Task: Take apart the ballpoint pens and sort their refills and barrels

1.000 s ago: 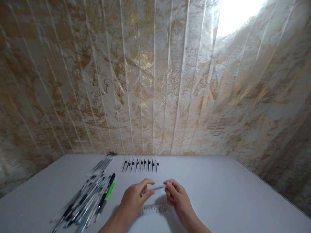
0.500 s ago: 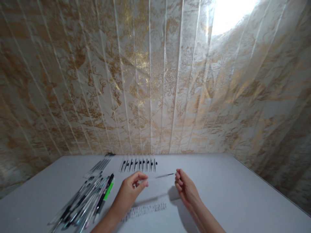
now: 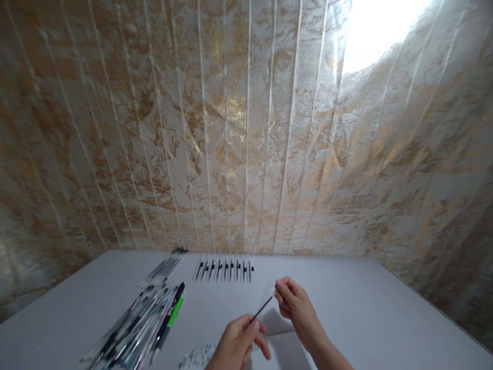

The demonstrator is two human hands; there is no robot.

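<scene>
My left hand (image 3: 241,340) is closed on a thin dark pen refill (image 3: 263,307), which slants up and to the right over the white table. Beside it, faint clear lines (image 3: 266,290) look like a transparent tube, but are too blurred to be sure. The refill's upper end comes close to the fingertips of my right hand (image 3: 296,306). Those fingers are pinched together; whatever small thing sits in them is hidden. Beyond the hands lies a row of clear pen barrels (image 3: 225,272) with dark refills and small black parts.
A heap of pens (image 3: 133,326) covers the left side of the table, with a green-and-black pen (image 3: 176,310) on its right edge. Behind it lie several thin grey sticks (image 3: 165,267). Many small dark-marked pieces (image 3: 198,354) lie by my left forearm. Patterned curtain fabric (image 3: 231,154) hangs behind.
My left hand has moved down and right. The refill, nearly level between the hands before, now slants up from my left fingers. My right hand has moved slightly lower and stays pinched.
</scene>
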